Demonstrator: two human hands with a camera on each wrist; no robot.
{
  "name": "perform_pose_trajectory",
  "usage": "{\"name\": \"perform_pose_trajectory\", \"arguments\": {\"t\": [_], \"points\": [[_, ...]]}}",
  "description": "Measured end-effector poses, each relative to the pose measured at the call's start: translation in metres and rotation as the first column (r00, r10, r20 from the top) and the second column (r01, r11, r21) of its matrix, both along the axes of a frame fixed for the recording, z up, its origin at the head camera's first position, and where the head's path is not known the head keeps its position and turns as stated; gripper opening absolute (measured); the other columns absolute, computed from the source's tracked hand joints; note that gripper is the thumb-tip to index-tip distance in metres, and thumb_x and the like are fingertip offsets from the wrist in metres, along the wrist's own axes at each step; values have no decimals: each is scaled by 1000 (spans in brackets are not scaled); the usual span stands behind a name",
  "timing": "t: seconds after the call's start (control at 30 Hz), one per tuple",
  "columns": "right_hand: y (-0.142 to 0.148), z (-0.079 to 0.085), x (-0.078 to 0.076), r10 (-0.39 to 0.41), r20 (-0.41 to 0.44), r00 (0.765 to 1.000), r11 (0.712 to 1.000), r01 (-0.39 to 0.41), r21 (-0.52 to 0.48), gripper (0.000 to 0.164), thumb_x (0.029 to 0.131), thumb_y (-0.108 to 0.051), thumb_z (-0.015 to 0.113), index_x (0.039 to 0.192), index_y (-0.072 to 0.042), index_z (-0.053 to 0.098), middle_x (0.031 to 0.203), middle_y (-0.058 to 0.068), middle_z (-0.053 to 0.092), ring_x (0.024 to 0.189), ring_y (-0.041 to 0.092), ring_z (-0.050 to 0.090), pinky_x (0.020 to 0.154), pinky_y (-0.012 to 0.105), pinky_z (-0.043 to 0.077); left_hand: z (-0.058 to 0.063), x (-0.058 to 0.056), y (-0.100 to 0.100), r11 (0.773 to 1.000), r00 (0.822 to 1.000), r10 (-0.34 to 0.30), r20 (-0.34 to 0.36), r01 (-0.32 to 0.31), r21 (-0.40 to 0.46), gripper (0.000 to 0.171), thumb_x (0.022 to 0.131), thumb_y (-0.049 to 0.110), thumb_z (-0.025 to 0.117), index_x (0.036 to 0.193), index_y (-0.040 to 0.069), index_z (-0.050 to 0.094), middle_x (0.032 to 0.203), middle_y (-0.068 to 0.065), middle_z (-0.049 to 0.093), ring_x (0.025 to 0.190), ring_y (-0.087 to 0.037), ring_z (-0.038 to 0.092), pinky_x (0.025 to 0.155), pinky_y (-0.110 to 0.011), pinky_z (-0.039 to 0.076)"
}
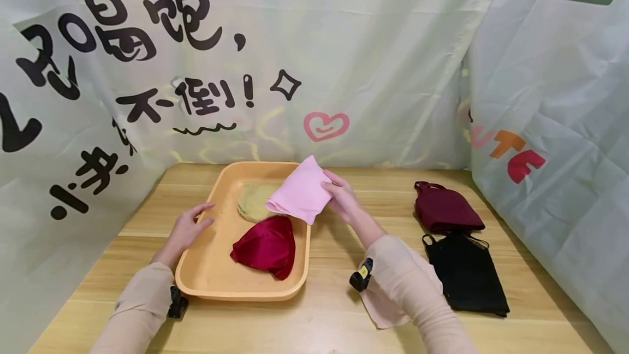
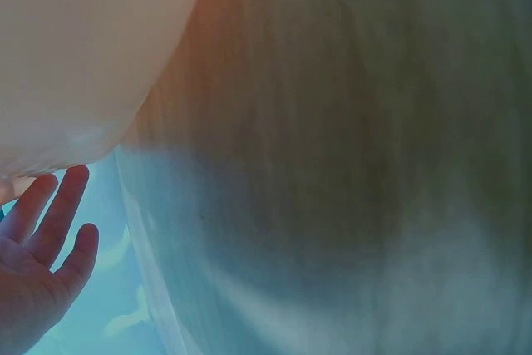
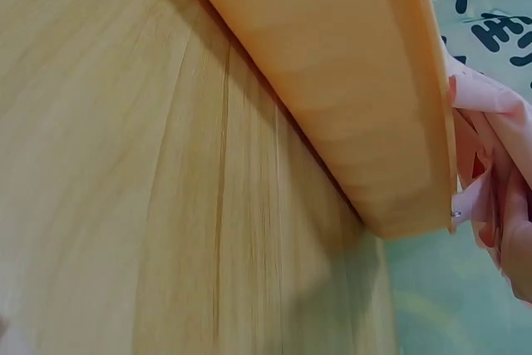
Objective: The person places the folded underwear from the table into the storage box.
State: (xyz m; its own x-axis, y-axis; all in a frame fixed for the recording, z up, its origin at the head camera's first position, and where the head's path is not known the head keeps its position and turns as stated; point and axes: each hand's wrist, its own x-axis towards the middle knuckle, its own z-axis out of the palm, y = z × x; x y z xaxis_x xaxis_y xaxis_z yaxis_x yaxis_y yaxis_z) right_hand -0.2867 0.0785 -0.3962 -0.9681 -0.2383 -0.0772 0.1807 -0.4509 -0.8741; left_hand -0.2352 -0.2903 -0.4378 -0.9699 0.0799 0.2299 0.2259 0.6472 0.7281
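Pink cloth (image 1: 301, 190) across tray edge (image 1: 306, 253), table (image 1: 334, 266) alongside

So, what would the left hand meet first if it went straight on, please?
Probably the orange tray, at its left rim; if the left hand clears that, the green cloth, though depth is unclear.

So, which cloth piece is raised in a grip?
The bright pink piece, in the right grip at the tray's right rim. The green piece and crimson piece lie in the tray; the maroon piece, black piece and paler pink piece, on the table.
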Motion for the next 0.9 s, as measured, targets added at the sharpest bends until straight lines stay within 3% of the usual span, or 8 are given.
{"name": "perform_pose_trajectory", "arguments": {"t": [0.43,0.63,0.73,0.9], "points": [[-19,-6,-7,24,-36,999,1000,-24,1,58,89,7,41,142,4,21,147,19,22,117,23,40,78,19,46,-1,0,1,1000,1000,7,-27,-7,-9,36,86,3,58,121,-8,53,124,-30,50,111,-40,48,75,-24,45],[-24,-12,-10,50,-63,997,999,-50,0,58,89,9,41,142,6,19,146,21,24,117,23,39,80,18,45,-2,1,4,1000,1000,0,-29,-1,-15,36,87,4,57,121,-8,53,124,-31,50,110,-41,49,78,-36,46],[-27,-15,-12,68,-81,994,998,-68,4,57,89,9,40,142,5,19,145,23,25,116,22,40,80,18,45,-2,2,4,1000,1000,4,-25,-4,-14,36,87,5,57,121,-7,53,124,-30,50,111,-40,49,79,-35,46],[-35,-18,-16,89,-78,993,996,-88,4,57,90,9,41,143,2,22,143,24,28,100,11,51,77,18,46,-2,1,3,1000,1000,11,-29,-12,-2,35,87,5,57,121,-7,54,123,-29,51,111,-39,49,78,-32,46]]}}
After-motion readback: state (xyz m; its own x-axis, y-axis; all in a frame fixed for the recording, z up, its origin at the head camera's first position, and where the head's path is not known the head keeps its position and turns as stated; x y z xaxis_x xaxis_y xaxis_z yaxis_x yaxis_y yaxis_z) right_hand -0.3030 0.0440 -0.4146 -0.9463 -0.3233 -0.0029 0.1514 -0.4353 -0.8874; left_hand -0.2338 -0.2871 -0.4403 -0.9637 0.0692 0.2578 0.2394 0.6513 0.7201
